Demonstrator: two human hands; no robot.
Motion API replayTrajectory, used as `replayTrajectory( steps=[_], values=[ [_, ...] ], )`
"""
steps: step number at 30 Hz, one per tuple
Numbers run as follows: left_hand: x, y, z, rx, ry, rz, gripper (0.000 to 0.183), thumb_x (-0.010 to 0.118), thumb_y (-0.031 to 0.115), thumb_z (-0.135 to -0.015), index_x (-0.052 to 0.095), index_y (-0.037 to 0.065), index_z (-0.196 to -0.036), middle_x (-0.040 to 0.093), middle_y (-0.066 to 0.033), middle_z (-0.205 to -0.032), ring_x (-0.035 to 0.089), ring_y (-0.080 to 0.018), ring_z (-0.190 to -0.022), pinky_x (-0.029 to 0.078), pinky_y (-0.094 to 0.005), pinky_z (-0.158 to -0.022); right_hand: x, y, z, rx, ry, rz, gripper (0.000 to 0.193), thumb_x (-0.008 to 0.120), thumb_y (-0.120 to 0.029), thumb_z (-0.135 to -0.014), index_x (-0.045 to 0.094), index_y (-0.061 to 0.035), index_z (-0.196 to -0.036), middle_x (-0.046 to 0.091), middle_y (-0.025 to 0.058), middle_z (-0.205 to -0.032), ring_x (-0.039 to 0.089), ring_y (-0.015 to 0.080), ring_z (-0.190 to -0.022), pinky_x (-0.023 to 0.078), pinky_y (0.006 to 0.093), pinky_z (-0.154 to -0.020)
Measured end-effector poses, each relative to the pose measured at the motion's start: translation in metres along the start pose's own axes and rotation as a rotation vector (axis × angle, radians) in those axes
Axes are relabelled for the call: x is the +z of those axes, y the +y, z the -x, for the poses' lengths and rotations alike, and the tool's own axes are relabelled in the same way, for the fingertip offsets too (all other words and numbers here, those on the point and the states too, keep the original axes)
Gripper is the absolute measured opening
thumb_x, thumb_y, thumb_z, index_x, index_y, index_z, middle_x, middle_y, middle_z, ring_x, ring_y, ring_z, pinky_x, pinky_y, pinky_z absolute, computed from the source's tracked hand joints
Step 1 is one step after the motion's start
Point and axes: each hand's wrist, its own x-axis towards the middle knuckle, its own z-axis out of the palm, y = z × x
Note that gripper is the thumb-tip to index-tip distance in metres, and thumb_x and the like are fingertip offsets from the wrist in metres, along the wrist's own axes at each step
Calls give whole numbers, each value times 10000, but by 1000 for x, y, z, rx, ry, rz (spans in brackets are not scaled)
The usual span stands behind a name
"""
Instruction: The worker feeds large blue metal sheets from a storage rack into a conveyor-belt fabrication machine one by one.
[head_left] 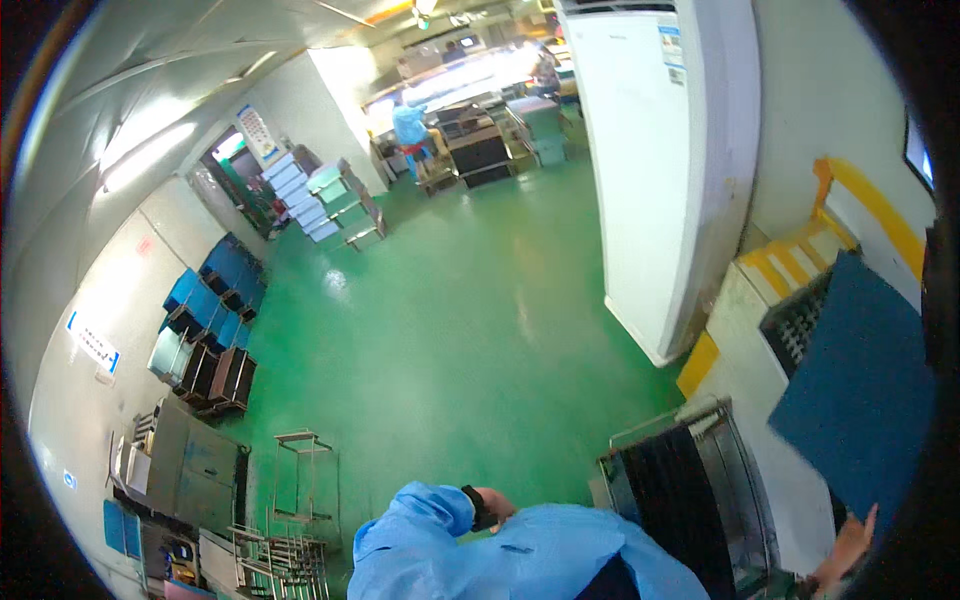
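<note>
At the lower right, my right hand [848, 548] is closed at the bottom corner of a large flat blue sheet [850, 390]. The sheet slants over part of a black, textured tray [797, 325] on a pale worktop. Much of that hand is cut off or dark, and its grip is only partly visible. My left hand [497, 503] is held in front of my body, a black band around its wrist. Its fingers are largely hidden by my light-blue sleeve, so whether it holds anything does not show.
Beside my right arm stands a metal rack [745, 480] with black panels. A tall white cabinet [640, 170] rises ahead. Metal frames [300, 480] and a grey cabinet [200, 465] are at left, with stacked blue bins [200, 300]. A person in blue [410, 125] sits far off.
</note>
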Motion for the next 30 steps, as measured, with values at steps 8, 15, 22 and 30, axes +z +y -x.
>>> replayTrajectory(
  steps=[8, 15, 22, 30],
  values=[
    [11, 62, 48, -13, 228, -313, 387, 627, 341, -807, 692, 99, -1102, 685, -171, -1103, 643, -313, -1006, 481, -437, -860, 123, -68, 0, -242, 336, -172, 467, 698, 16, -827, 570, 6, -1275, 646, 101, -965, 593, 130, -742, 506, 254, -661],
    [14, -14, 27, -18, 244, -330, 467, 540, 438, -899, 636, 117, -1224, 619, -173, -1270, 583, -331, -1180, 447, -425, -989, 119, -115, -18, 394, 213, -1602, 255, 666, -25, -878, 583, -43, -1118, 632, 86, -1052, 620, 212, -926, 524, 359, -851],
    [10, -18, 35, -80, 257, -259, 421, 542, 405, -895, 644, 107, -1174, 631, -158, -1200, 597, -308, -1114, 457, -415, -938, 139, -115, -54, 516, 233, -1815, 114, 630, -46, -905, 589, -60, -1010, 623, 67, -996, 596, 217, -928, 508, 378, -906],
    [13, -17, 34, -125, 245, -228, 371, 543, 368, -890, 652, 95, -1116, 644, -142, -1121, 613, -281, -1039, 468, -403, -879, 135, -122, -90, 601, 19, -1748, 150, 607, -158, -956, 611, -8, -966, 653, 122, -1001, 644, 224, -908, 552, 330, -791]
  ],
)
